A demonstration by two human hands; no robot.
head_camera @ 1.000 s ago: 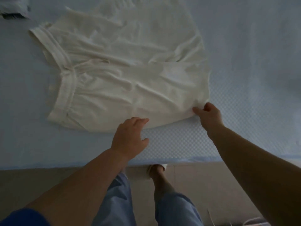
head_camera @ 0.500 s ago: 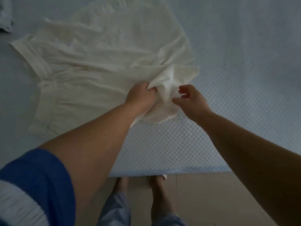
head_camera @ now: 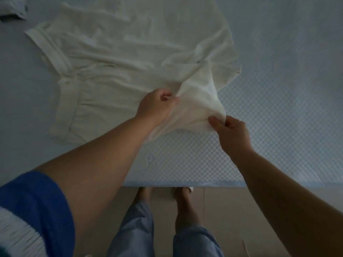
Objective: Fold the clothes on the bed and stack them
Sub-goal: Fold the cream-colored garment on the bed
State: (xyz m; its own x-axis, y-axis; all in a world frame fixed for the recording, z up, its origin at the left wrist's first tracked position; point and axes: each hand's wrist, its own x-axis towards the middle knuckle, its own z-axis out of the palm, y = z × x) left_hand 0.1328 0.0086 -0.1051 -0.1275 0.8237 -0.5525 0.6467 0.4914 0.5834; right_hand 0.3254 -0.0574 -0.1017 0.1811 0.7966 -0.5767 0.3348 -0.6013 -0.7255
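Early in the task by the look of it: cream shorts [head_camera: 118, 58] spread across the blue bed [head_camera: 278, 89], waistband toward the left, no completed fold visible, no stack in sight. Only 1 leg hem raised off the mattress near the front edge, so likely the first fold just starting. Left hand [head_camera: 155, 108] curled tight, fingers [head_camera: 165, 94] pinching bunched cloth at the lifted hem. Right hand [head_camera: 232, 132] just beside it, thumb and fingers closed on the same hem's lower corner. Another garment [head_camera: 13, 8] barely showing at the far left corner, apparently unfolded. Folding and stacking left to do.
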